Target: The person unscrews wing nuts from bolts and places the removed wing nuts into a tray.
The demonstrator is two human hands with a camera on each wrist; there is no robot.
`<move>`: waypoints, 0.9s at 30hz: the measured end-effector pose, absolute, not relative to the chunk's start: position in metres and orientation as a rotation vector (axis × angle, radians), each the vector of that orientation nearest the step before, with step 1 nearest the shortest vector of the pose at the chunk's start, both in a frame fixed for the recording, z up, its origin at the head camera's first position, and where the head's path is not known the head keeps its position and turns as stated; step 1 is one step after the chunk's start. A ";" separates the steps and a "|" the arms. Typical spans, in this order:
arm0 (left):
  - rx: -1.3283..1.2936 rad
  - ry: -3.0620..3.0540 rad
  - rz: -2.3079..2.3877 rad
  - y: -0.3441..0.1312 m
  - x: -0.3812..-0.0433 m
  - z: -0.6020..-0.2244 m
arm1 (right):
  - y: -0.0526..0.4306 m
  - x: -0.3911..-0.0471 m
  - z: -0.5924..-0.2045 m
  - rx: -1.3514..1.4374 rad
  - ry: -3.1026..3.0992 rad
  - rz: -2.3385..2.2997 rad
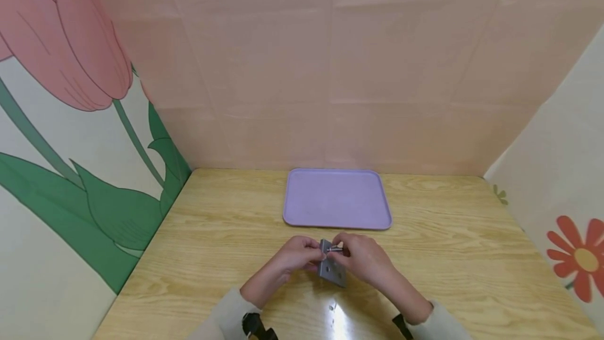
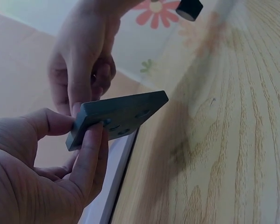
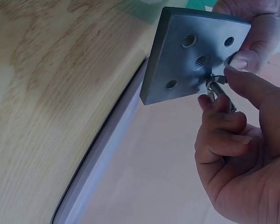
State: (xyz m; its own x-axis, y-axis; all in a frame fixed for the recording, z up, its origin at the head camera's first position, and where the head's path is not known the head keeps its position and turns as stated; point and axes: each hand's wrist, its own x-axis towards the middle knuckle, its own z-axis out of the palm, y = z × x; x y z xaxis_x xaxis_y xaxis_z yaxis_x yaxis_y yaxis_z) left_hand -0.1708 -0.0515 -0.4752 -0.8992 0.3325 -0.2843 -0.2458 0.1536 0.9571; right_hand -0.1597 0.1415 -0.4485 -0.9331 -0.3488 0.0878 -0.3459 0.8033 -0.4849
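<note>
My left hand (image 1: 298, 255) pinches a grey square metal plate (image 3: 182, 63) by one edge, thumb on one face and fingers on the other. The plate is held tilted above the table, with a threaded hole in its middle and smaller holes around it. My right hand (image 1: 367, 259) holds a threaded metal screw (image 3: 220, 92) between thumb and fingers. One end of the screw is right at the plate's face, near a corner by the left fingertips. In the left wrist view the plate (image 2: 123, 109) hides the screw.
Behind the hands a purple tray (image 1: 337, 198) lies on the wood-grain table (image 1: 212, 245). A pink sheet (image 1: 330, 67) stands at the back, with flower-printed panels on the left and right. Light glares off the table's front.
</note>
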 end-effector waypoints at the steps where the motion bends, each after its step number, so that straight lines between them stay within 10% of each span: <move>1: 0.081 2.005 1.795 -0.052 -0.171 -0.475 | 0.142 -0.160 -0.448 -0.596 2.980 -0.802; 27: 0.065 2.012 1.798 -0.050 -0.172 -0.472 | 0.142 -0.161 -0.445 -0.577 3.046 -0.893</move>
